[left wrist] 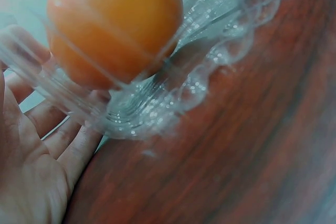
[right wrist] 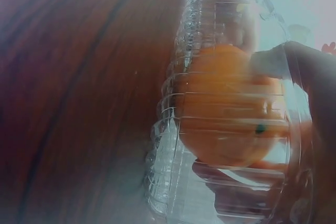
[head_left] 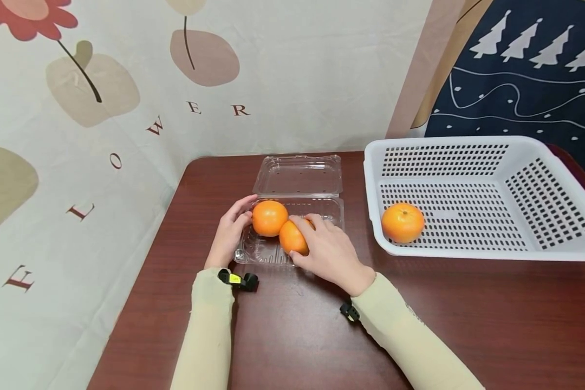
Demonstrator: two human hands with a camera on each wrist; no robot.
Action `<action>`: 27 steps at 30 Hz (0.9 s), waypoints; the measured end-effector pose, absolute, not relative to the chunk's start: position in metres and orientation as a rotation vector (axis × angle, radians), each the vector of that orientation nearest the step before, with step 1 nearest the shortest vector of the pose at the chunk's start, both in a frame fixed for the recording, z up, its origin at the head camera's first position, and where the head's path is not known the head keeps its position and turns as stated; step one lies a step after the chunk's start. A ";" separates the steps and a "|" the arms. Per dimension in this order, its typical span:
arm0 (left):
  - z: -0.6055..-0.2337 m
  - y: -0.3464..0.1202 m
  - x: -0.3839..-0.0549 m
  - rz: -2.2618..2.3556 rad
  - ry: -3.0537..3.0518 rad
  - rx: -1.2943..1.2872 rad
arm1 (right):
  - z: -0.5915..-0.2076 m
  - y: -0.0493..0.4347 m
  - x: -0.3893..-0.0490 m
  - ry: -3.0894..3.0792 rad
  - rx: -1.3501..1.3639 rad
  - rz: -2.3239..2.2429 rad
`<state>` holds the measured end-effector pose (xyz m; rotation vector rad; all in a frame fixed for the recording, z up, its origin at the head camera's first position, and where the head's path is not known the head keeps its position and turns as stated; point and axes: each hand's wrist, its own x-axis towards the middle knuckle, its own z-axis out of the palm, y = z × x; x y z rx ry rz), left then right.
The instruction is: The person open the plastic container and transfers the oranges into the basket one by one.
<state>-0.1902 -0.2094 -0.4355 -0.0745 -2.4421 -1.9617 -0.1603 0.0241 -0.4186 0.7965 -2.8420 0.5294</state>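
Observation:
A clear plastic clamshell box (head_left: 268,252) lies on the table with its lid (head_left: 299,176) folded back. Two oranges are in its base. The left orange (head_left: 269,218) sits in the back left corner, beside my left hand (head_left: 228,234), whose fairly straight fingers rest along the box's left wall, as the left wrist view also shows. With thumb and fingers my right hand (head_left: 329,252) holds the other orange (head_left: 291,238) inside the box, right up against the first. Through the ribbed wall, the right wrist view shows this held orange (right wrist: 226,108), somewhat blurred.
To the right stands a white perforated plastic basket (head_left: 468,252) with one orange (head_left: 403,222) in its near left corner. Everything rests on a dark red-brown wooden table (head_left: 292,336). Behind it hang a printed cloth (head_left: 312,81) and a navy cloth with white trees (head_left: 517,92).

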 end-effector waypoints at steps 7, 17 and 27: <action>-0.436 -0.209 -0.191 -1.973 -2.438 -0.072 | -0.419 0.022 -0.160 -2.904 0.739 0.531; -0.435 -0.209 -0.190 -1.980 -2.436 -0.055 | -0.421 0.020 -0.161 -2.937 0.692 0.533; -0.435 -0.209 -0.191 -1.979 -2.434 -0.056 | -0.419 0.021 -0.160 -2.902 0.674 0.602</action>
